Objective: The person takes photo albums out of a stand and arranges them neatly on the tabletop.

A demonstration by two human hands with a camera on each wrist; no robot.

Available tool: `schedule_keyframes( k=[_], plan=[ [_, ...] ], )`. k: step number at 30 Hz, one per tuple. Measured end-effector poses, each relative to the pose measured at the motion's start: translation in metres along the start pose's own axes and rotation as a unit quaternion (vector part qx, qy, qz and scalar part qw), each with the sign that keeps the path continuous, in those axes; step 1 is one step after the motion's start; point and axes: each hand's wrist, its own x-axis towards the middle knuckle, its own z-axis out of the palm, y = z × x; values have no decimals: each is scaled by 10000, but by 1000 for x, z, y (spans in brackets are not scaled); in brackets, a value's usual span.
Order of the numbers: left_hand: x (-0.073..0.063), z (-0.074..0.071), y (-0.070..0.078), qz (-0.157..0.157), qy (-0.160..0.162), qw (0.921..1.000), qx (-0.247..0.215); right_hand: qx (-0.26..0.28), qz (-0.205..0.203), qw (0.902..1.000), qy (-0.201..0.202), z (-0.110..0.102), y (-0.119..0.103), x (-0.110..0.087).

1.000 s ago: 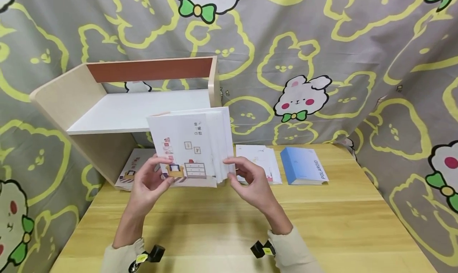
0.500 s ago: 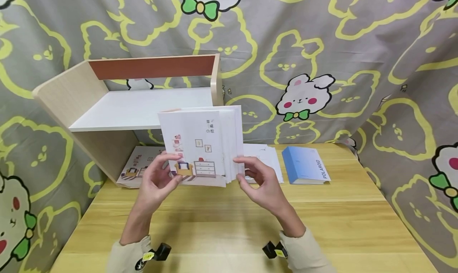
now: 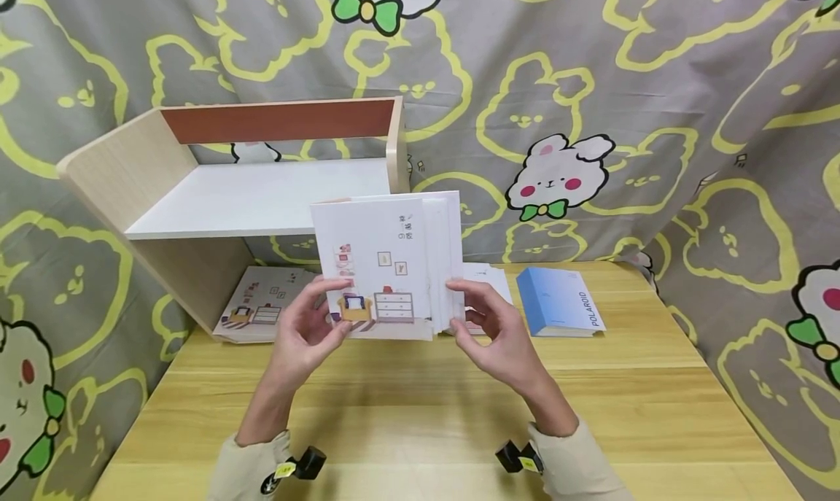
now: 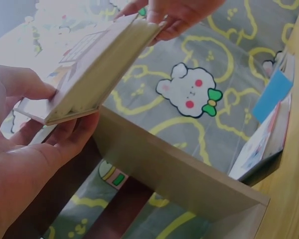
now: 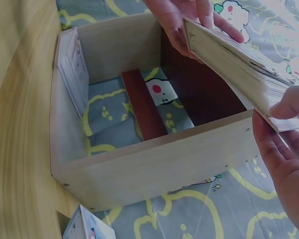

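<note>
In the head view a white book (image 3: 367,260) stands upright, raised over the table in front of the shelf. Its cover carries a drawn room with a yellow armchair and a chest of drawers. My left hand (image 3: 307,329) pinches its lower left edge, thumb on the cover. At the opposite edge, my right hand (image 3: 497,333) grips the loose page side between thumb and fingers. The right wrist view shows the thick page block (image 5: 239,59) held between both hands. Some fingers are hidden behind the book.
A wooden shelf unit (image 3: 289,195) stands at the back left, a similar white book (image 3: 252,308) lying in its lower bay. To its right on the table (image 3: 407,428) lie another white book (image 3: 488,276), partly covered, and a blue book (image 3: 561,302) marked POLAROID.
Both hands have carried the book to the right across the front of the shelf. More of the white book in the lower bay shows now, and less of the white one on the table.
</note>
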Motion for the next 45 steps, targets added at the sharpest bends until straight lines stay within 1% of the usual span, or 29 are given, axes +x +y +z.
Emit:
schedule_keyframes(
  k=[7, 13, 16, 21, 25, 31, 34, 39, 42, 45],
  plan=[
    [0, 7, -2, -135, 37, 9999, 90, -14, 80, 9999, 94, -4, -1, -3],
    [1, 14, -1, -417, 73, 9989, 207, -6, 68, 9998, 168, -10, -3, -4],
    [3, 19, -3, -525, 77, 9985, 158, -47, 108, 9997, 203, -13, -3, -6],
    [5, 26, -6, -605, -16, 9982, 13, -74, 177, 9994, 285, -21, -5, -9],
    [6, 32, -8, -694, -80, 9976, -3, -83, 233, 9990, 369, -26, -5, -12],
    [8, 41, -11, -641, -118, 9979, 15, -114, 303, 9986, 417, -34, -4, -14],
    [9, 44, -14, -595, -94, 9982, 12, -41, 335, 9983, 477, -37, -5, -14],
    [12, 47, -17, -697, -51, 9975, -59, 138, 324, 9980, 523, -42, -6, -14],
    [12, 47, -18, -781, -109, 9969, -29, 203, 300, 9981, 508, -45, -5, -15],
    [13, 47, -19, -757, -192, 9969, -7, 202, 332, 9979, 511, -46, -4, -16]
  ],
)
